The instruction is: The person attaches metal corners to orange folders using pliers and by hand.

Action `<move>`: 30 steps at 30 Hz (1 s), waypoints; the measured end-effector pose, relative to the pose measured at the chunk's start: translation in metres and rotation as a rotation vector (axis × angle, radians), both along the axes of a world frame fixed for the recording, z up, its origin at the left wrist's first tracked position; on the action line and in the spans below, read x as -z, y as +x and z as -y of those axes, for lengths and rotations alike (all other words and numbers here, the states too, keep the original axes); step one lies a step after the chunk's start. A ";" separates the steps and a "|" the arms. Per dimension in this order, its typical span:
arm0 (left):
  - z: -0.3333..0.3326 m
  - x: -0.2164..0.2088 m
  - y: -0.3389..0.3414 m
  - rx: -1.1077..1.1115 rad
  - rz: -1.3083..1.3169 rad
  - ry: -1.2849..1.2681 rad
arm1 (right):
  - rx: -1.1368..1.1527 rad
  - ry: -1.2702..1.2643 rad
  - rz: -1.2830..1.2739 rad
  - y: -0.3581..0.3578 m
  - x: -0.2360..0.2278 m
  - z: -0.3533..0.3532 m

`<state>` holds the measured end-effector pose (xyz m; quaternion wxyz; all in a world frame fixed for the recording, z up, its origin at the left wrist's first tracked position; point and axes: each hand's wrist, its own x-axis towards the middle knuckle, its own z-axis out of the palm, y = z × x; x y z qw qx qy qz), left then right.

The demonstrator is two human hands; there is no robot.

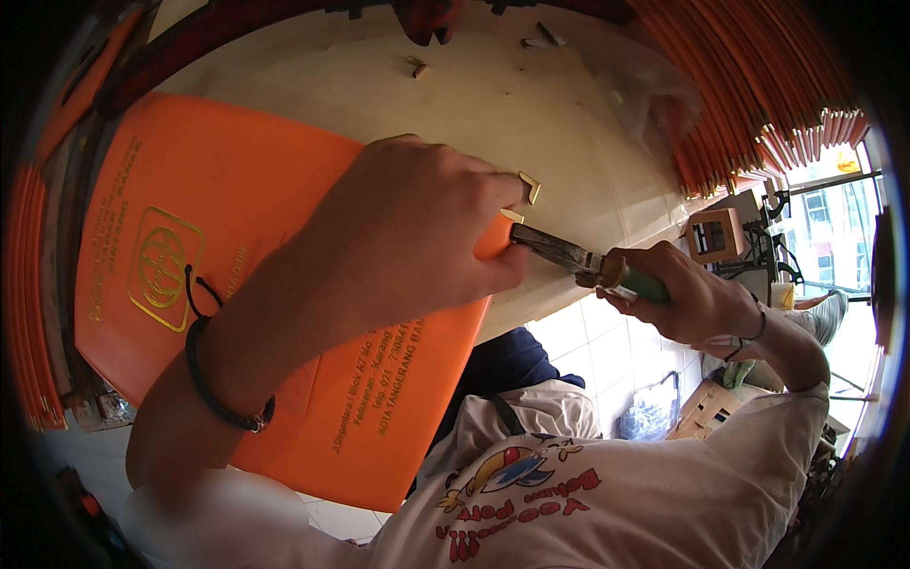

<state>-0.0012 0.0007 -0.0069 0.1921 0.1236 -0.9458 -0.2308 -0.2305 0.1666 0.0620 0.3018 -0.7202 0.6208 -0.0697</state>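
An orange folder [256, 370] with gold printing and a gold emblem lies at the left, under my left forearm. My left hand [417, 223] pinches its right corner between thumb and fingers. A gold metal corner piece [513, 217] sits on that corner. My right hand [697, 294] is closed round the green handles of a pair of pliers [559, 251]. The plier jaws meet the folder corner beside the gold piece; the exact grip is hard to make out. Another gold corner piece [531, 188] is at my left index fingertip; whether it is held or lying there, I cannot tell.
Loose gold bits [416, 68] and small metal scraps [543, 38] lie on the pale tabletop [474, 104]. A tall stack of orange folders [749, 95] with gold corners stands at the upper right. Clear plastic [664, 104] rests near it. A red metal tool [427, 19] is at the far edge.
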 end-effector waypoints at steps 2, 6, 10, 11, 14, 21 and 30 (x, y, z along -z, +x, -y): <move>0.000 0.001 0.000 0.003 -0.028 0.000 | 0.126 0.167 -0.073 0.003 -0.010 0.001; -0.001 0.000 -0.002 0.024 -0.059 0.014 | 0.233 0.309 0.150 -0.015 -0.006 -0.008; 0.000 -0.002 -0.001 0.017 -0.033 0.025 | 0.135 0.372 0.211 -0.014 -0.001 -0.005; 0.000 -0.001 -0.002 0.015 -0.033 0.021 | 0.127 0.395 0.210 -0.012 -0.005 -0.002; 0.000 0.001 -0.001 0.030 -0.076 0.047 | 0.096 0.434 0.181 -0.011 -0.013 0.003; 0.001 0.000 -0.001 0.032 -0.054 0.024 | -0.013 0.332 0.102 -0.013 -0.008 0.004; 0.001 0.002 -0.001 0.034 -0.082 0.030 | 0.089 0.282 0.099 -0.013 0.009 -0.006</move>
